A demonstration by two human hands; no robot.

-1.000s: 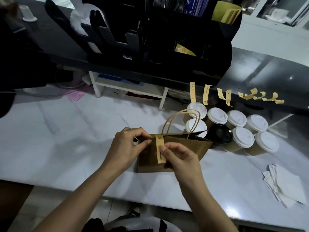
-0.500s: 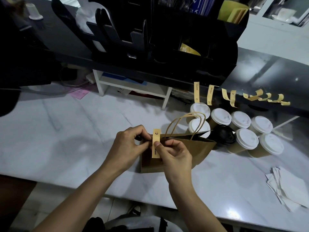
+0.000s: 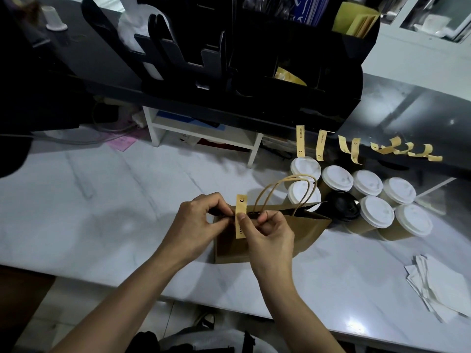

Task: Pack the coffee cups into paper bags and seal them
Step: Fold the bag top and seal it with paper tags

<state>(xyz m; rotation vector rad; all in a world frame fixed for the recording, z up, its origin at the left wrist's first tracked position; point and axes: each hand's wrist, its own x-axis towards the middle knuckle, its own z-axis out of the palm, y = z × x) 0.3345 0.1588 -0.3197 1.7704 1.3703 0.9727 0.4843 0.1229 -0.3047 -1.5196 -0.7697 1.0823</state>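
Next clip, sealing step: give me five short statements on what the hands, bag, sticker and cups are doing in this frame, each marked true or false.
1. The right hand pinches the yellow sticker strip against the paper bag. True.
2. The left hand rests flat on the counter, away from the bag. False: it grips the bag's top edge beside the strip.
3. The strip's smiley end stands up above the bag's top edge. True.
4. Every cup beside the bag has a white lid. False: one black-lidded cup sits among the white-lidded cups.
5. No spare stickers are left. False: more spare strips hang from the dark shelf edge above the cups.
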